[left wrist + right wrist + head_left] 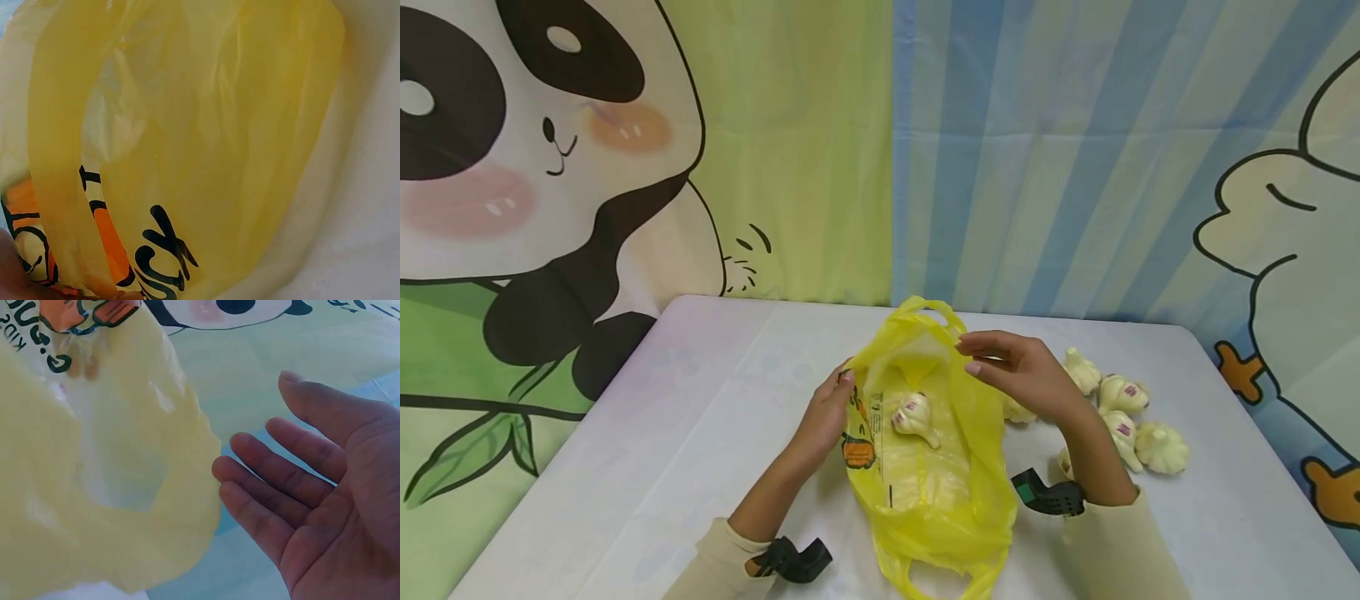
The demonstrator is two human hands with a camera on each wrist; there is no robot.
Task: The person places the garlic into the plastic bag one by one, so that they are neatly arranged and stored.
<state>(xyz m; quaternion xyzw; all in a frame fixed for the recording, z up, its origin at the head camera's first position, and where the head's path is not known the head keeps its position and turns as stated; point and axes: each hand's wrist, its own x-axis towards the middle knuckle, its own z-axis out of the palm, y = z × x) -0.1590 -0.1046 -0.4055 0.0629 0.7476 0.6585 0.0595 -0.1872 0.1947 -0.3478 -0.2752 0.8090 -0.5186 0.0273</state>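
Observation:
A yellow plastic bag (932, 500) with printed lettering lies on the table, its mouth spread wide. One garlic bulb (914, 415) shows inside it. At the bag's left edge, my left hand (826, 421) pinches the plastic between thumb and fingers; in the left wrist view the yellow film fills most of the picture. My right hand (1026, 371) hovers by the bag's upper right edge, with nothing in it. The right wrist view shows that hand's palm and loosely bent fingers (275, 469) beside the bag. Several more garlic bulbs (1161, 447) lie to the right, some partly hidden by my right arm.
The white-covered table (700, 400) reaches back to a printed curtain (805, 150) with a panda on it. A black wrist camera (793, 560) sits on my left wrist and another black camera (1048, 493) on my right.

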